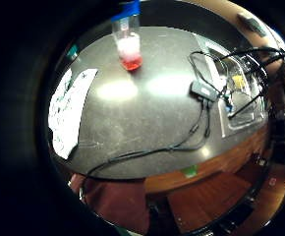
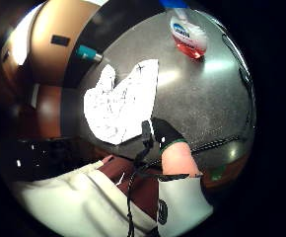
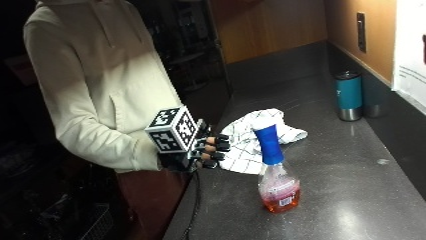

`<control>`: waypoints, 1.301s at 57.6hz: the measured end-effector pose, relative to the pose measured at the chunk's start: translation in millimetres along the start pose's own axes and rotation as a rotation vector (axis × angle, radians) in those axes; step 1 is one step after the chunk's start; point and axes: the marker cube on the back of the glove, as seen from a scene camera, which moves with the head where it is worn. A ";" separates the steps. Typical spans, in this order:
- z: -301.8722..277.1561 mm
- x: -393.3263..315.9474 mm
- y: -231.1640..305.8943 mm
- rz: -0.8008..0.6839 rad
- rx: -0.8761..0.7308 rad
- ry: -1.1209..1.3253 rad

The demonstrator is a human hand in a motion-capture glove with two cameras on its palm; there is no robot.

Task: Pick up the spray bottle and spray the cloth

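Note:
A clear spray bottle (image 3: 278, 185) with a blue top and red liquid in its base stands upright on the dark counter (image 3: 353, 160). It also shows in both palm views (image 1: 128, 46) (image 2: 188, 37). A white checked cloth (image 3: 249, 137) lies crumpled on the counter just behind the bottle, toward the person (image 1: 69, 110) (image 2: 121, 106). My gloved right hand (image 3: 200, 150) hovers at the counter's near edge, beside the cloth and short of the bottle. Its fingers are loosely curled and hold nothing. The thumb (image 2: 167, 136) shows over the cloth's edge.
A teal tumbler (image 3: 348, 95) stands by the back wall (image 2: 88, 53). A black cable (image 1: 147, 152) and a small black box (image 1: 201, 91) lie on the counter. Beyond them is a steel sink (image 1: 238, 113). The counter edge drops off beside the person.

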 end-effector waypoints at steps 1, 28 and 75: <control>-0.5 2.6 -0.4 0.008 0.006 -0.008; -39.4 40.9 -15.4 0.116 0.244 -0.376; -41.8 14.8 -69.9 0.185 0.343 -0.877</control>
